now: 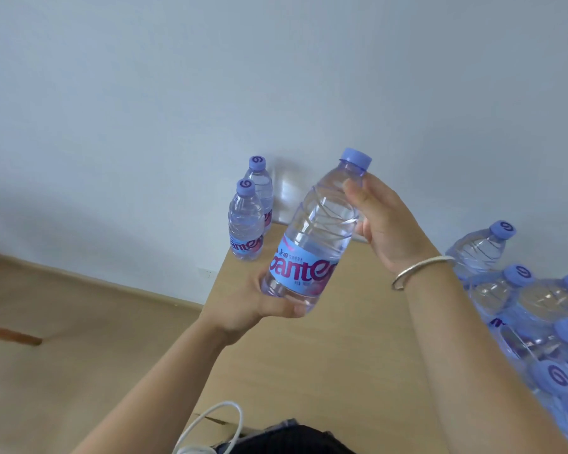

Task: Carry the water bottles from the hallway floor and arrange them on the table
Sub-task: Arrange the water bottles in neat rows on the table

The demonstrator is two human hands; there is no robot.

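Closest in, there's a white cable [210,421] looping by the near edge of the bench [325,371], which looks like smooth pale wood laminate. Easy thing to snag a sleeve or elbow on, I'd guess.

Over on the right is the shrink-wrapped pack of bottles [538,322], clear ribbed plastic with lilac caps, sitting close to the right side of the bench.

Mid-air above the bench: the held bottle [309,244], tilted, cap up and to the right. The left hand [259,306] cups the base with curled fingers; the right hand [384,221] wraps the shoulder just under the cap. Both grips are closed on it. Thin smooth plastic is slippery, so it could slide out.

Further back, two standing bottles [248,221] are upright by the wall, touching or nearly so. Setting this one down carelessly beside them could probably knock them over.
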